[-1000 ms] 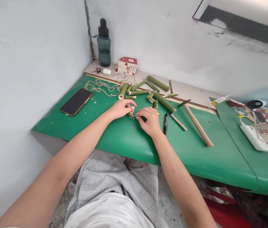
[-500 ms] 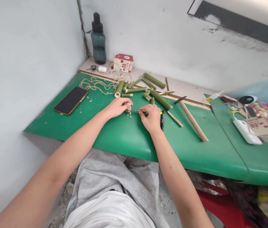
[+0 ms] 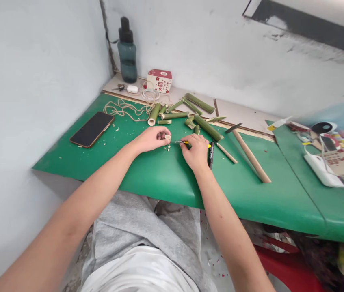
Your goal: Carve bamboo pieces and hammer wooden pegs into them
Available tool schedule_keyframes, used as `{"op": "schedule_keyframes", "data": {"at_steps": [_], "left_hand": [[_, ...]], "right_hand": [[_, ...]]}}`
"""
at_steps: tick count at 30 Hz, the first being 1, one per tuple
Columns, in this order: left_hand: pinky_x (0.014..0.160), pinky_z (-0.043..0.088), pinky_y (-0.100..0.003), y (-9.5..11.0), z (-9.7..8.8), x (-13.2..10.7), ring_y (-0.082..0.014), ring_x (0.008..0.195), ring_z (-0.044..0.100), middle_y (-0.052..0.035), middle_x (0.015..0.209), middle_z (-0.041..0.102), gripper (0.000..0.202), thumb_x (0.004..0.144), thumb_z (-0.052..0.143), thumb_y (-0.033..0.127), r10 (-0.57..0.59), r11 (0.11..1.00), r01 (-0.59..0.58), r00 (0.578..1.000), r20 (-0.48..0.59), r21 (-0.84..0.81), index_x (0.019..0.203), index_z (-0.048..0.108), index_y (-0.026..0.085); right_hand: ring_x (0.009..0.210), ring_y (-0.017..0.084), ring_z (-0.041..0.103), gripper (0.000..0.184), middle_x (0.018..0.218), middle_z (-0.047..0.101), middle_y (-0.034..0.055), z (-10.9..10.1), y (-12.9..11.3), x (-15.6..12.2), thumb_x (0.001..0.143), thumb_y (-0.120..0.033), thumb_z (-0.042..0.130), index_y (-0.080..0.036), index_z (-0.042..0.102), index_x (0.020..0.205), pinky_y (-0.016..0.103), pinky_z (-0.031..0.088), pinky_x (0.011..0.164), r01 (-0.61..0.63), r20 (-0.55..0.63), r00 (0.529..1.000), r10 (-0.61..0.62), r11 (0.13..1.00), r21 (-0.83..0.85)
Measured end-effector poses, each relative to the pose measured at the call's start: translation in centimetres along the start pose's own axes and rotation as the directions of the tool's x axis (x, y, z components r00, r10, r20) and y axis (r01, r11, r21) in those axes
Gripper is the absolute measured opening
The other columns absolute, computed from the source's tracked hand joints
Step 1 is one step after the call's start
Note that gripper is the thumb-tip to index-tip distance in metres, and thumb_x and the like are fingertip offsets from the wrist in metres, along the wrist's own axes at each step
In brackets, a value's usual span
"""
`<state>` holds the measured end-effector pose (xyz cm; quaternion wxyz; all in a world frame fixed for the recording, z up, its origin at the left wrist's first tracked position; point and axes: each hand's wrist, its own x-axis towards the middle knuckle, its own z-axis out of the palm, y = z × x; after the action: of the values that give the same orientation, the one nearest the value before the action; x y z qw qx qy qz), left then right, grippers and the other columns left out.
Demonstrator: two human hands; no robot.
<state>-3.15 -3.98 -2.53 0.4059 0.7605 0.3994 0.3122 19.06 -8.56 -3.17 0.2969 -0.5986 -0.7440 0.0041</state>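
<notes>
My left hand is closed round a short piece of bamboo whose pale cut end shows at my fingertips, just above the green table. My right hand is closed on a small yellow-handled knife; its blade points left toward the bamboo piece and stops a little short of it. Small pale shavings lie on the mat under my hands. A pile of green bamboo sections lies just beyond my hands.
A black marker lies right of my right hand, with two wooden sticks further right. A phone, twine, a dark bottle and a red-white box sit left and back. Clutter with a white power strip fills the right.
My left hand has lifted and turned the bamboo piece so its cut end faces up. My right hand with the knife has drawn back slightly to the right.
</notes>
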Motion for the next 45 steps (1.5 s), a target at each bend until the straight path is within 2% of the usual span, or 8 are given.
{"op": "schedule_keyframes", "data": {"at_steps": [4,8,17,24,32,39,45], "left_hand": [[0.065,0.038,-0.026,-0.1,0.0,0.2,-0.0116,0.067,0.047,0.0014,0.078,0.057,0.022,0.087,0.065,0.035,-0.019,0.999,0.018,0.999,-0.028,-0.035,0.099,0.069,0.017],[0.066,0.037,-0.026,0.1,-0.1,0.1,-0.0118,0.068,0.047,0.0010,0.083,0.060,0.019,0.087,0.062,0.029,-0.017,1.000,0.016,1.000,-0.027,-0.009,0.101,0.067,0.018],[0.066,0.037,-0.026,0.1,-0.1,0.2,-0.0123,0.068,0.047,0.0020,0.081,0.057,0.013,0.085,0.059,0.024,-0.030,0.999,0.029,0.999,-0.025,-0.027,0.096,0.063,0.019],[0.060,0.035,-0.025,-0.2,-0.1,-0.1,-0.0116,0.064,0.045,0.0047,0.074,0.048,0.021,0.079,0.062,0.019,-0.023,0.999,0.021,0.999,-0.040,-0.043,0.098,0.053,0.022],[0.062,0.040,-0.023,0.1,-0.1,-0.3,-0.0085,0.060,0.050,0.0043,0.078,0.057,0.026,0.076,0.071,0.024,0.017,0.997,-0.019,1.000,-0.024,-0.079,0.097,0.057,0.020],[0.058,0.039,-0.022,0.4,-0.1,-0.3,-0.0075,0.060,0.048,0.0014,0.084,0.060,0.026,0.078,0.073,0.028,0.016,0.988,-0.030,0.995,-0.095,-0.149,0.097,0.058,0.019],[0.057,0.036,-0.022,0.5,0.0,-0.2,-0.0072,0.060,0.046,-0.0013,0.089,0.061,0.021,0.081,0.071,0.026,0.029,0.982,-0.054,0.989,-0.142,-0.180,0.098,0.059,0.019]], "right_hand": [[0.099,0.031,0.063,0.008,0.097,0.077,0.0059,-0.1,-0.1,0.0,0.091,-0.024,0.067,-0.025,0.074,0.091,0.047,0.040,0.088,0.043,-0.045,0.998,-0.041,0.999,0.029],[0.097,0.028,0.065,0.008,0.098,0.077,0.0050,-0.5,-0.4,0.0,0.093,-0.025,0.065,-0.025,0.073,0.093,0.045,0.042,0.089,0.084,-0.110,0.991,-0.075,0.993,0.083],[0.096,0.026,0.066,0.009,0.094,0.076,0.0028,-1.0,-0.9,-0.2,0.092,-0.027,0.065,-0.026,0.073,0.090,0.045,0.043,0.094,0.130,-0.043,0.991,-0.126,0.984,0.118],[0.099,0.028,0.065,0.009,0.098,0.076,0.0057,-0.8,-0.5,-0.2,0.093,-0.026,0.065,-0.025,0.073,0.093,0.045,0.044,0.091,0.059,-0.086,0.995,-0.049,0.991,0.118],[0.098,0.028,0.066,0.011,0.098,0.077,0.0048,-0.8,-0.6,-0.1,0.095,-0.029,0.063,-0.026,0.074,0.093,0.045,0.047,0.089,0.079,-0.123,0.990,-0.063,0.988,0.132],[0.092,0.028,0.066,0.009,0.095,0.078,0.0060,-1.0,-0.4,0.0,0.093,-0.025,0.064,-0.025,0.073,0.091,0.045,0.048,0.086,0.017,-0.180,0.984,0.000,0.996,0.093],[0.092,0.026,0.066,0.012,0.096,0.076,0.0047,-1.2,-0.6,-0.2,0.096,-0.029,0.061,-0.026,0.072,0.093,0.045,0.049,0.090,0.087,-0.176,0.983,-0.058,0.983,0.163]]}}
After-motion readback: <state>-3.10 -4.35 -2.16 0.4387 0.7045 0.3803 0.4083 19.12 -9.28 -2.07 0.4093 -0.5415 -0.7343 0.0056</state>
